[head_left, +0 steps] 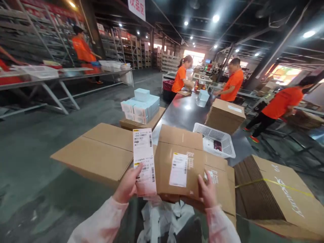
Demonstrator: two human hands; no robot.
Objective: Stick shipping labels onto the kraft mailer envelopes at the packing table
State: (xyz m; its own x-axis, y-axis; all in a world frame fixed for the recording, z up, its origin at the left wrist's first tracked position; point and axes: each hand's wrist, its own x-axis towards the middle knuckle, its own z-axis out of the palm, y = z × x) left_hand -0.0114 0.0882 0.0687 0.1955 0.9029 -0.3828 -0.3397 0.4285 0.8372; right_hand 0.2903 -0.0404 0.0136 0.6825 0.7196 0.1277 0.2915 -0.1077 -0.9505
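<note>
My left hand [129, 184] pinches a strip of printed shipping labels [143, 148], held upright with the thumb across its front. Right of the strip is a flattened cardboard box [162, 168] with one shipping label [178, 170] stuck on its face. My right hand [209, 189] grips this box at its right edge; the thumb is on the front and part of the fingers is hidden. Behind that hand lies another flattened box [222, 165], also with a label on it. Crumpled whitish paper strips [167, 219] hang below the boxes.
Left is a large flat carton [101, 152]; behind it are stacked light-blue boxes [146, 104]. A white basket [229, 145] and a cardboard stack [226, 114] stand on the metal table [177, 113]. Strapped cartons [280, 192] lie right. Several people in orange shirts work around.
</note>
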